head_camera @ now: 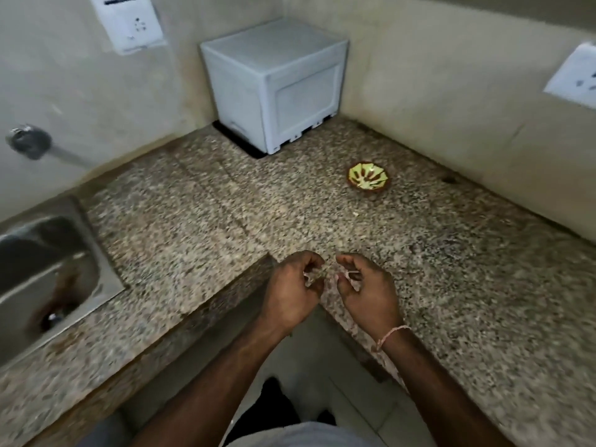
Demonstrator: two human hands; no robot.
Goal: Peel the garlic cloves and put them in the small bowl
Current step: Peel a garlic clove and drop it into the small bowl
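Both hands hover over the inner corner of the speckled granite counter (290,214). My left hand (295,291) curls its fingers round a pale garlic clove (312,275) with loose papery skin. My right hand (366,290) pinches a thin strip of garlic skin (350,273) between thumb and fingers, a little apart from the left. The small bowl (368,176), green inside with a brown rim, sits on the counter well beyond the hands, to the right. What the bowl holds I cannot make out.
A white boxy appliance (274,82) stands in the far corner. A steel sink (48,272) is set into the counter at left, with a tap (30,141) on the wall above. A small pale scrap (355,213) lies near the bowl. Wall sockets on both walls.
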